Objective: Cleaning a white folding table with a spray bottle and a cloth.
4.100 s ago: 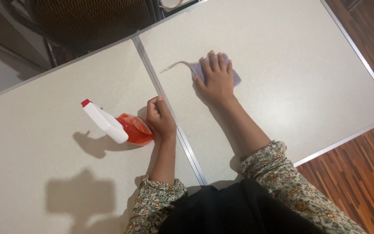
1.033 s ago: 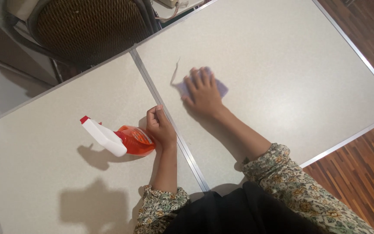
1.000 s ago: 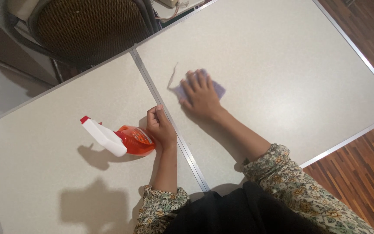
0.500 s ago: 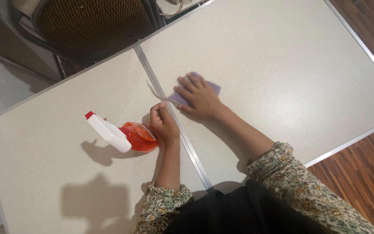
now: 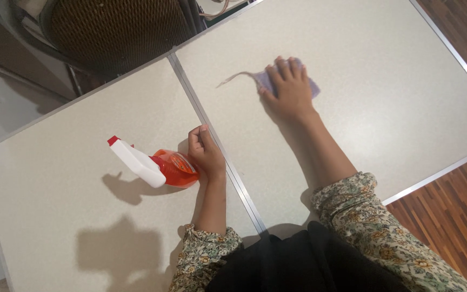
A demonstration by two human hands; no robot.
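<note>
My right hand [image 5: 290, 92] lies flat, fingers spread, on a small purple cloth [image 5: 312, 85] on the right half of the pale table [image 5: 352, 65]. A thin strand of the cloth [image 5: 233, 79] trails off to the left. My left hand [image 5: 205, 154] is curled around the base of an orange spray bottle [image 5: 174, 168] that stands on the left half of the table, its white trigger head with a red nozzle [image 5: 132, 160] pointing left.
A metal seam [image 5: 212, 135] runs between the two table halves, between my hands. A brown woven chair back [image 5: 114, 27] stands beyond the far edge. Wooden floor [image 5: 455, 216] shows past the table's metal-trimmed right edge.
My right hand slid the purple cloth from beside the seam up and to the right, away from my left hand. The left hand and bottle stayed put.
</note>
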